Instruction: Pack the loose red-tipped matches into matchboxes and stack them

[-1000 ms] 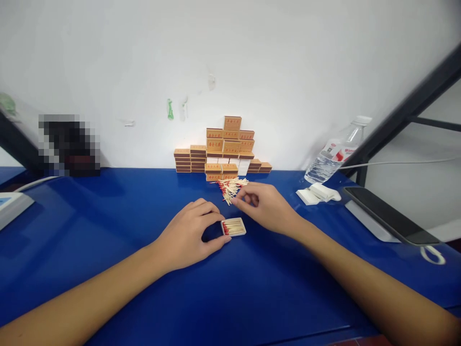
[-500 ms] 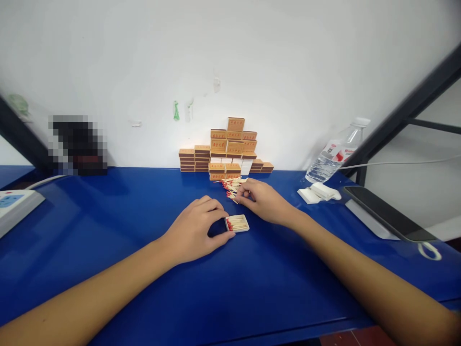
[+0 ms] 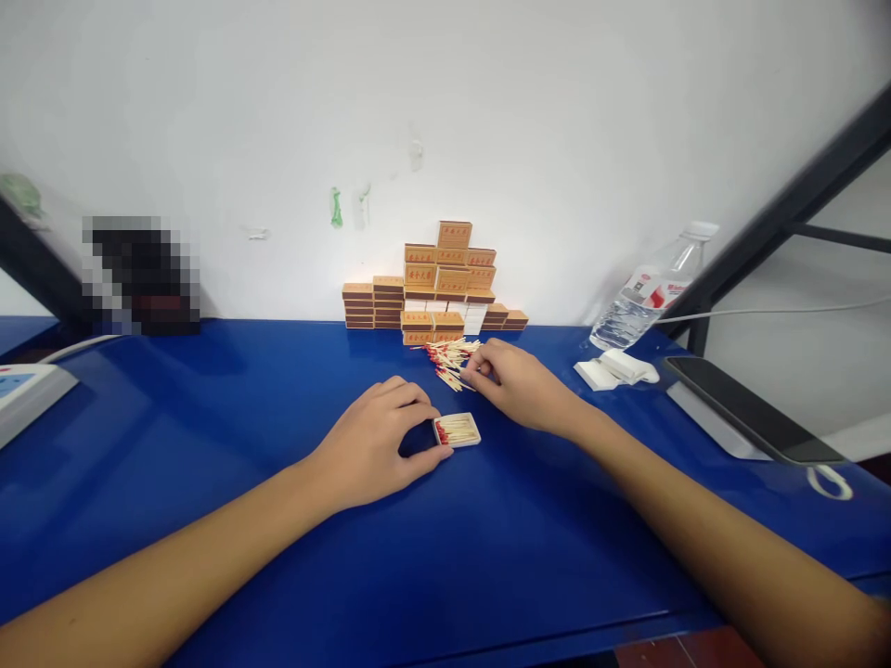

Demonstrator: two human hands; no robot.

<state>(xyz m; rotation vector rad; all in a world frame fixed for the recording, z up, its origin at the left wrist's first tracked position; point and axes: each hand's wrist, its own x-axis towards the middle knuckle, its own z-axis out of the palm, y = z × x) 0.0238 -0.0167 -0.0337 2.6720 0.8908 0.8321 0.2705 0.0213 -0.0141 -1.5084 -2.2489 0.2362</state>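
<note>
My left hand [image 3: 386,436] rests on the table with thumb and index finger at the left end of a small white matchbox tray [image 3: 475,443], gripping it. Inside lie pale matches [image 3: 459,428] with their red heads toward the left. My right hand [image 3: 519,382] is closed in a pinch at the right edge of a loose match pile [image 3: 451,360], its fingertips on matches there. Which ones it grips is partly hidden by the fingers. Behind the pile rises a stack of matchboxes [image 3: 452,278], brown with red lettering.
A tilted water bottle [image 3: 647,289] leans near the wall at right, with white objects [image 3: 616,369] before it. Farther right, a dark phone [image 3: 752,408] lies on a white support. A power strip [image 3: 32,394] sits on the blue table [image 3: 334,584] at the left edge.
My right fingertips have shifted slightly right along the pile's near edge. The left hand still steadies the tray. The whole view has shifted a little.
</note>
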